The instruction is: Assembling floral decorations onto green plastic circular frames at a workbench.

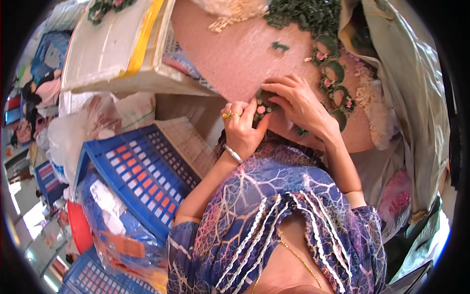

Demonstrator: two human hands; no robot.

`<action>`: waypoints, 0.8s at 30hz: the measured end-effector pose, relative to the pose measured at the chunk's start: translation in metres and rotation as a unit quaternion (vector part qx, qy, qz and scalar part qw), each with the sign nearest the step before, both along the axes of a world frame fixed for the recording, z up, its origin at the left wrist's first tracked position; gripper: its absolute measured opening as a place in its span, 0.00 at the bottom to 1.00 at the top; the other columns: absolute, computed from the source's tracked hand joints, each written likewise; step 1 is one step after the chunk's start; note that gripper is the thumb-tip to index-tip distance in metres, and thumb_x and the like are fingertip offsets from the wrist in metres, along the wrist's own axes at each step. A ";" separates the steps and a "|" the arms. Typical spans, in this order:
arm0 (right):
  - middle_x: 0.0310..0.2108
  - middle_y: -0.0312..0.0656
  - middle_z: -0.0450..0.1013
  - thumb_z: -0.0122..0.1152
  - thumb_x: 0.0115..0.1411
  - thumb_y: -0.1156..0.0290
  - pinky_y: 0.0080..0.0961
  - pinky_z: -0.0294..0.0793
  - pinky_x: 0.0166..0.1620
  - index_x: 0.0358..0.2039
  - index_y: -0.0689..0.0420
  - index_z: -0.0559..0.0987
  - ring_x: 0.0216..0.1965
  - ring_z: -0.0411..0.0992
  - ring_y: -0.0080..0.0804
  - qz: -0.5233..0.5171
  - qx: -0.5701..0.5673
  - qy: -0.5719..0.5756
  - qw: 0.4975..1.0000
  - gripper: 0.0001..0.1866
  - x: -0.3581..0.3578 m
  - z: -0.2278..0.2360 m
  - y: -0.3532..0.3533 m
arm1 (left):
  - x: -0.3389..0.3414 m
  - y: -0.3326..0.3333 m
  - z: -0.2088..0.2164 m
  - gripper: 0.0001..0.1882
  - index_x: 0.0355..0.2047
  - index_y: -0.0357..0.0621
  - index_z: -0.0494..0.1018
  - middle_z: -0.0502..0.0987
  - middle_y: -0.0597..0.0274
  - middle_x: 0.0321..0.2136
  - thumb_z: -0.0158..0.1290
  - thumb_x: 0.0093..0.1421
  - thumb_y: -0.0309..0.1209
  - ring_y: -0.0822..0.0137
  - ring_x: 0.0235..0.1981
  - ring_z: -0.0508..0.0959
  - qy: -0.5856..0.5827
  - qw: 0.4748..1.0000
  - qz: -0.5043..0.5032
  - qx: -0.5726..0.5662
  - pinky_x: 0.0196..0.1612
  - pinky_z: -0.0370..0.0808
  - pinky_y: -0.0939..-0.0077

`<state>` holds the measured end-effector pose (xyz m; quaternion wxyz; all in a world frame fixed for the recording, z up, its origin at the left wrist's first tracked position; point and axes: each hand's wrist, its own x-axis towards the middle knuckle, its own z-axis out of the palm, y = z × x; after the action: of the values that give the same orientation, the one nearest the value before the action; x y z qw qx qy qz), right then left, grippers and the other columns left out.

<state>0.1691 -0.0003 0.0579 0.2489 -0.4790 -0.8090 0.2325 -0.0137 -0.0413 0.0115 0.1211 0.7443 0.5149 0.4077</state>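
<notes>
On the table (220, 59), pinkish and slightly glossy, a knobbly cream heap (236, 20) lies at the far edge, left of a leafy pile of dark green pieces (306, 17). The left hand (241, 126), wearing a gold ring and a silver bangle, is mostly curled, pinching a dark green wreath (261, 109) with pink flower detail between thumb and forefinger at the near-left edge. The right hand (297, 100) arches half-open over the wreath's right side; whether it grips cannot be told, since its fingers hide that part. A small loose green sprig (280, 46) lies beyond. Rounded green wreaths with pink flowers (334, 72) line up toward the right edge, beside crumbly cream bits (370, 105).

A red plastic bowl (78, 228) stands beside a tilted blue lattice basket (139, 169). A white foam box (110, 54) with yellow tape overlaps the table's left edge and bears green-and-pink pieces (105, 10). At right, a clear bag (397, 196) holds something pink.

Crumpled clear plastic (93, 117) bunches at left; a creased grey-green sheet (418, 83) drapes past the table's right edge.
</notes>
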 end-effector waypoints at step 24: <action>0.34 0.38 0.73 0.60 0.62 0.81 0.20 0.74 0.36 0.51 0.60 0.77 0.34 0.75 0.23 -0.127 -0.164 0.174 0.963 0.16 0.022 0.020 0.059 | 0.017 0.024 -0.002 0.21 0.40 0.46 0.80 0.74 0.65 0.33 0.69 0.45 0.36 0.62 0.37 0.73 0.039 0.999 -0.004 -0.001 0.45 0.62 0.62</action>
<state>0.1909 0.0590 0.0781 0.3314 -0.5646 -0.6362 0.4083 0.0034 -0.0173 0.0092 0.1030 0.7616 0.5166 0.3774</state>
